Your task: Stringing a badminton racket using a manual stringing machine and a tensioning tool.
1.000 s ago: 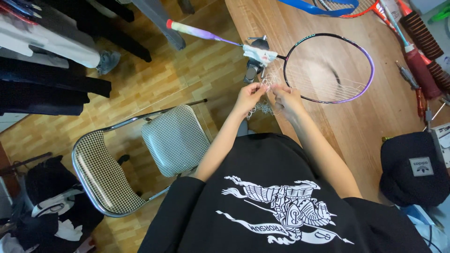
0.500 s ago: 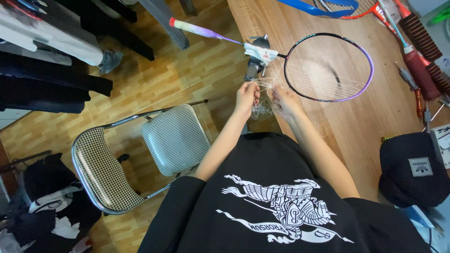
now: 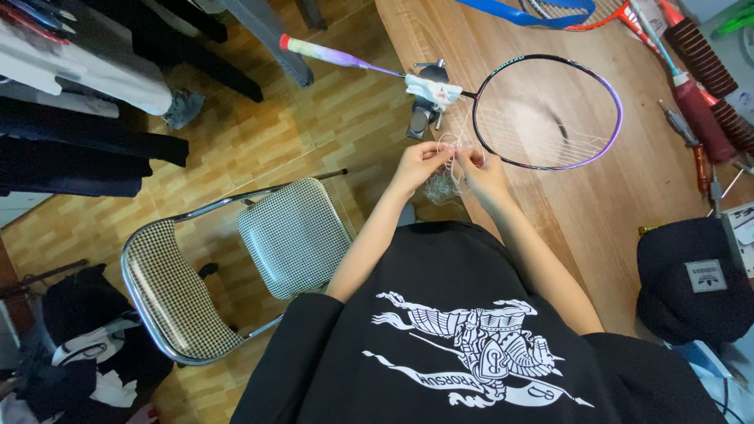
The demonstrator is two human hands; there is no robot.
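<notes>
A black and purple badminton racket (image 3: 613, 86) lies on the wooden table (image 3: 628, 196), its head partly strung, its shaft held in a small clamp (image 3: 425, 118) at the table's edge. A tangle of thin white string (image 3: 444, 182) hangs below the racket's near rim. My left hand (image 3: 417, 164) and my right hand (image 3: 484, 173) are close together at the table's edge, both pinching that string just under the frame.
A folding metal chair (image 3: 236, 259) with checked padding stands on the wood floor to my left. More rackets (image 3: 691, 86) and tools lie at the table's far right. A black cap (image 3: 691, 283) rests near the right edge. Dark clothes hang at upper left.
My hands drew apart while pulling the string, then came back together near the racket's rim. The racket has stayed in place.
</notes>
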